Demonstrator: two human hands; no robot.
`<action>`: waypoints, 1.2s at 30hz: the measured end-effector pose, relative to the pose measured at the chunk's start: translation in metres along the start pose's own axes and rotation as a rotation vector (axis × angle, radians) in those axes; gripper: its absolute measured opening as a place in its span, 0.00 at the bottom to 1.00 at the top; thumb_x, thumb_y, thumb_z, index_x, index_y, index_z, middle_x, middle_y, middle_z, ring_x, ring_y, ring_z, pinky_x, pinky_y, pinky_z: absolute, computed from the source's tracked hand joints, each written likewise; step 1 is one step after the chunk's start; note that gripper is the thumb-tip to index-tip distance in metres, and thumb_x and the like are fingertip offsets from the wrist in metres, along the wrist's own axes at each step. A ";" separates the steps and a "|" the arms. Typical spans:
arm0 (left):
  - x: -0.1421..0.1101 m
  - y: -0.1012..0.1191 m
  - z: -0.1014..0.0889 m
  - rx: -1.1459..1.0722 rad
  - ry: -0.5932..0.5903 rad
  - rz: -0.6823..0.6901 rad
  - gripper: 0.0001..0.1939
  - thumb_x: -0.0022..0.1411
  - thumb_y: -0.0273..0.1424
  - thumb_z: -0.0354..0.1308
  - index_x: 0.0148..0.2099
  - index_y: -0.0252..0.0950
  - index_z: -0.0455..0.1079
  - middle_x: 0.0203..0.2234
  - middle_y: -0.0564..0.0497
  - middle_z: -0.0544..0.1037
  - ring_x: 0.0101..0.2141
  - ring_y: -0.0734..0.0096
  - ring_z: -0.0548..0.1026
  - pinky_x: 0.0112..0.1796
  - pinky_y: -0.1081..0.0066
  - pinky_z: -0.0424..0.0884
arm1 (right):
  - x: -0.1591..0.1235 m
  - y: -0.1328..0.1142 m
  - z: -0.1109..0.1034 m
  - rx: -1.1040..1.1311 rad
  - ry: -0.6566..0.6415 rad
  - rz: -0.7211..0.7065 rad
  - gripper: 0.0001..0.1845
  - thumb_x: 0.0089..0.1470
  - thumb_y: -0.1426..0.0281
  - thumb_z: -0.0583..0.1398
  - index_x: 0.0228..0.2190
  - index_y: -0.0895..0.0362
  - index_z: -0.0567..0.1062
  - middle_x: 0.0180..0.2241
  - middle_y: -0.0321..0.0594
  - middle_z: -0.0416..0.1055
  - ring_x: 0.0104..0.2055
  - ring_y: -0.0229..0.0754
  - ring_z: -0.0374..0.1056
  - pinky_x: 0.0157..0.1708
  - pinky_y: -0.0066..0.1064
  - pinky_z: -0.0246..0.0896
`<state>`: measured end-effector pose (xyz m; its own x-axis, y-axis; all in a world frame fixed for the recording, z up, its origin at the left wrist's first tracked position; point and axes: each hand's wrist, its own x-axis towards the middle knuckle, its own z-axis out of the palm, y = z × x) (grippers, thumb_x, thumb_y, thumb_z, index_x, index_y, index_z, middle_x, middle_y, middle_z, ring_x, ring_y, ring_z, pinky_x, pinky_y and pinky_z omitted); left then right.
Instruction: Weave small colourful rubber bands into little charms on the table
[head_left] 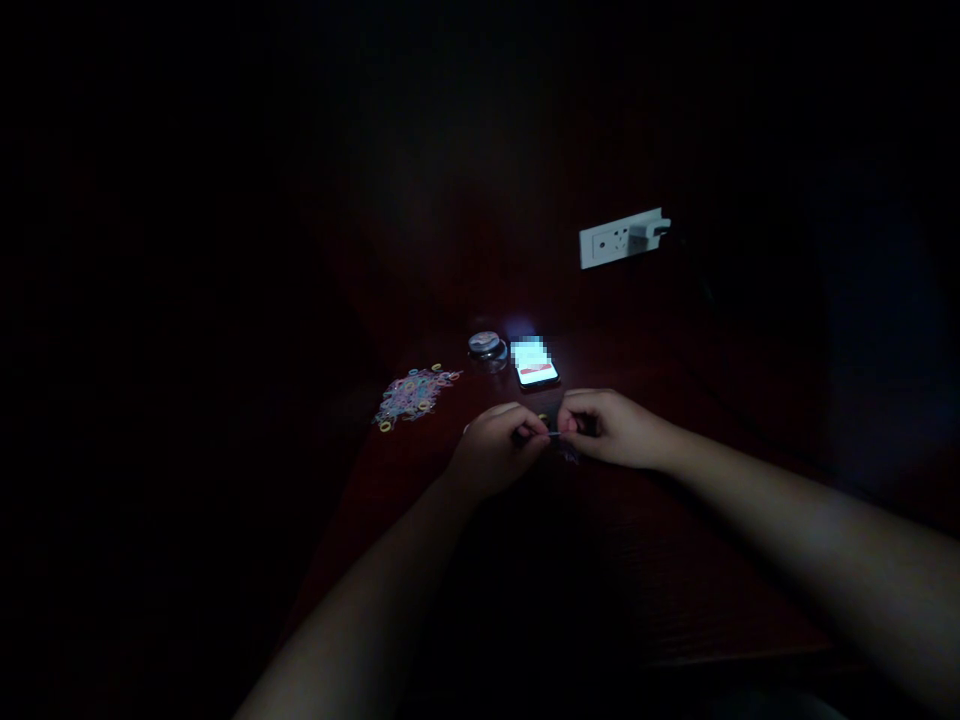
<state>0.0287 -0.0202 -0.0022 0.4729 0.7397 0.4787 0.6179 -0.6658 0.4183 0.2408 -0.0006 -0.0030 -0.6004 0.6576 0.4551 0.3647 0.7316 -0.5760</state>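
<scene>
Both hands are at work over the dark reddish worktop (690, 600), set slightly apart. The left hand (495, 445) and the right hand (619, 430) each have thumb and fingertips closed on one end of a thin pale strand (554, 434), which spans the small gap between them. It is possibly a small elastic band, though the poor light does not allow this to be confirmed.

Taking the strand as the dial's centre, a loose heap of coloured bands (412, 395) lies between nine and ten o'clock — unsorted, with yellow rings among it. A lidded jar (487, 350) stands upright at eleven o'clock, just beside a lit phone (536, 365) lying near twelve. One yellow ring (543, 418) sits just beyond the fingertips, and a small faint cluster (571, 455) shows at about five. A wall socket (619, 240) with a plug (660, 229) is mounted between twelve and one.

Progress, as judged: one piece is in hand and unfinished; the heap remains loose. No completed item can be identified.
</scene>
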 end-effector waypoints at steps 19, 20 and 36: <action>0.000 -0.002 0.001 0.015 -0.014 0.010 0.05 0.56 0.32 0.61 0.32 0.37 0.70 0.28 0.52 0.74 0.31 0.72 0.70 0.30 0.73 0.64 | -0.001 -0.002 0.000 -0.021 -0.059 -0.033 0.03 0.49 0.75 0.60 0.26 0.57 0.70 0.26 0.35 0.64 0.28 0.35 0.60 0.27 0.27 0.52; 0.000 -0.002 0.001 0.014 -0.014 0.010 0.05 0.56 0.32 0.61 0.32 0.37 0.70 0.28 0.52 0.74 0.31 0.72 0.70 0.30 0.73 0.64 | -0.001 -0.002 0.000 -0.024 -0.057 -0.029 0.03 0.49 0.75 0.60 0.26 0.57 0.70 0.26 0.35 0.64 0.28 0.36 0.60 0.27 0.27 0.52; 0.000 -0.001 0.000 -0.036 -0.049 0.044 0.01 0.57 0.28 0.58 0.33 0.36 0.69 0.27 0.52 0.73 0.30 0.73 0.69 0.31 0.74 0.64 | 0.000 -0.001 0.002 -0.093 -0.029 -0.004 0.04 0.54 0.76 0.56 0.28 0.57 0.70 0.29 0.37 0.66 0.31 0.37 0.62 0.31 0.28 0.53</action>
<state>0.0283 -0.0192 -0.0025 0.5293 0.7133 0.4594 0.5735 -0.6999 0.4258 0.2390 -0.0016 -0.0037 -0.6217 0.6502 0.4367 0.4262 0.7486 -0.5079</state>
